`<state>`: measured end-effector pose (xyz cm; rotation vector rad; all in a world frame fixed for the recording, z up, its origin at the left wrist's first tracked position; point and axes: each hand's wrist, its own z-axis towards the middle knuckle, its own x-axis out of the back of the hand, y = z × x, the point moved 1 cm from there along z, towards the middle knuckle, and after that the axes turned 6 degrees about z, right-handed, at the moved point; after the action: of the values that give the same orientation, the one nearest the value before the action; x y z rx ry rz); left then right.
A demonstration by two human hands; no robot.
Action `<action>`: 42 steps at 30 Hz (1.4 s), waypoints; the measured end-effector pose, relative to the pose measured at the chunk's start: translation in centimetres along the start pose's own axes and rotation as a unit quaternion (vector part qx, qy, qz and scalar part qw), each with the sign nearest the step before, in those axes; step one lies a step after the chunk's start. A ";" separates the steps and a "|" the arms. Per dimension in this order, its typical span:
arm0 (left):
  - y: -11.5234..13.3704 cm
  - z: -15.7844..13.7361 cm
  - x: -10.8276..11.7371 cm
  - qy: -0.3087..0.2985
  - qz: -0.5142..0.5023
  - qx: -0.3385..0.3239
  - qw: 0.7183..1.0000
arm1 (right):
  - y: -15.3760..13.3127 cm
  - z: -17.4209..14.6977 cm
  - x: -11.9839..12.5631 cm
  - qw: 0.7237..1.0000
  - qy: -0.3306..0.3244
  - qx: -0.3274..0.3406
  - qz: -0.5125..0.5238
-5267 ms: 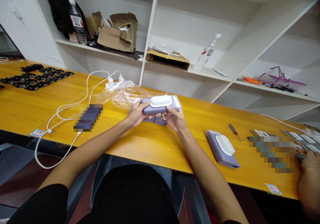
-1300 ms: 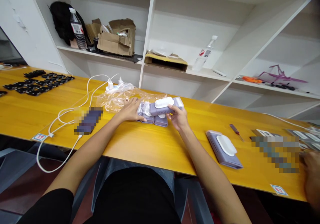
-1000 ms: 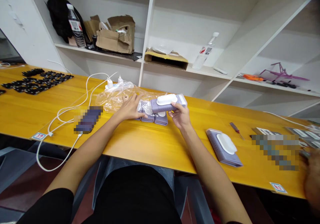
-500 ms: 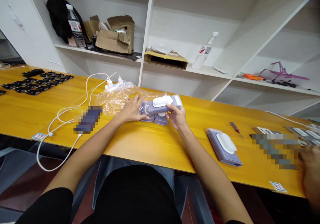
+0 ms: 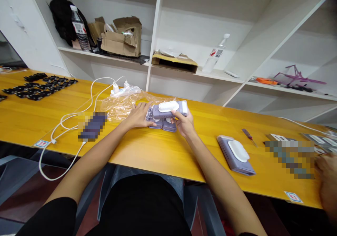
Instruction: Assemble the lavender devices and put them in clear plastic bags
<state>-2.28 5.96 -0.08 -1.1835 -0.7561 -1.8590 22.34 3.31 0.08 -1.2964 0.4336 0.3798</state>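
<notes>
My right hand (image 5: 183,123) grips the right end of a purple-grey boxy device (image 5: 166,114) with a white oval pad on top. The device is tilted above two similar purple devices (image 5: 169,126) lying side by side on the table. My left hand (image 5: 140,115) rests at their left with fingers spread, touching the clear plastic bag (image 5: 119,106). Its thumb lies along the near edge of the left device. The bag's film covers part of the devices' left side, and my fingers hide some of it.
Another purple device (image 5: 235,155) lies to the right, near a screwdriver (image 5: 249,136). A phone (image 5: 93,126) with a white cable is at left, before a power strip (image 5: 125,90). Black parts (image 5: 39,87) lie far left. Another person's hand (image 5: 326,173) is at the right edge.
My right hand has shifted the held device slightly left, further over the devices beneath and towards the bag. My left hand has stayed almost still.
</notes>
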 end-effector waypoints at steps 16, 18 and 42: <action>0.2 -0.1 0.8 0.027 0.004 0.010 1.000 | -0.4 -0.1 0.2 0.998 -0.022 -0.066 0.009; 0.3 -0.1 0.9 0.030 0.006 0.010 0.999 | -0.5 0.1 0.3 0.997 -0.017 -0.070 0.004; 0.9 -0.4 2.1 0.110 0.033 0.035 0.993 | -2.0 0.4 0.7 1.000 0.007 -0.017 -0.005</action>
<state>-2.25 4.57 1.76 -0.9301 -0.6458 -1.8563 24.01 3.25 1.48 -1.3344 0.4343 0.3722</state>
